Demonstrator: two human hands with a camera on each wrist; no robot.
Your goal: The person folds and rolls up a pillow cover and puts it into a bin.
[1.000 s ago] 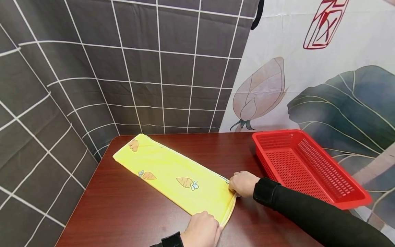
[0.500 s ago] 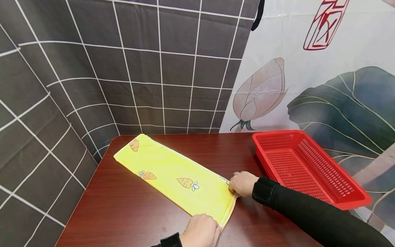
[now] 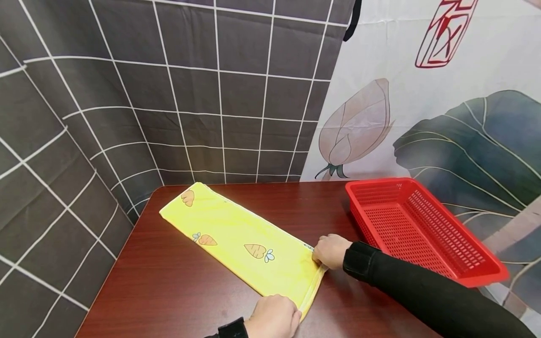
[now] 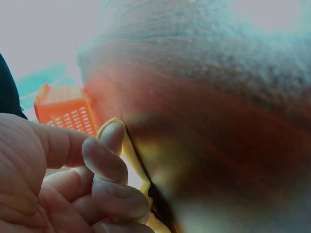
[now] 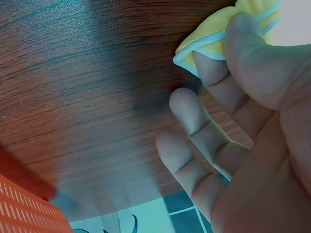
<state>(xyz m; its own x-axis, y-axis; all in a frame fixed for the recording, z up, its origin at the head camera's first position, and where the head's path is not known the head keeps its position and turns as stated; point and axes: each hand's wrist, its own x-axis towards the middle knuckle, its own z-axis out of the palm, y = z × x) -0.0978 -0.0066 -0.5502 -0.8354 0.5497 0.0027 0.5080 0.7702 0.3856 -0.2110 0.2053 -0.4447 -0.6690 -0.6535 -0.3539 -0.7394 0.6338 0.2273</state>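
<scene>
Grey checked sheeting (image 3: 241, 94) is hanging beyond the left hand (image 3: 274, 314) and the right hand (image 3: 332, 251), and a reddish-brown table (image 3: 177, 291) is spreading under them. Just right of the right hand, past a strip of tabletop, a red basket (image 3: 393, 220) is standing. The yellow cloth (image 3: 228, 239) is lying flat in what look like layers, stretching leftward and away from the hands, with 1 short end between them. The left hand is pinching that end's near corner; the right hand is pinching its far corner between thumb and finger, other fingers extending loosely. Carrot prints (image 3: 255, 250) are facing up, left of the right hand.

The step in hand seems to be holding this end straight by its 2 corners; the next move is probably calling for even tension from both grips.

The cloth's farthest corner is reaching the table's back edge, well apart from either hand. Bare tabletop is opening leftward of the left hand; the basket is limiting the right hand's sideways room.
</scene>
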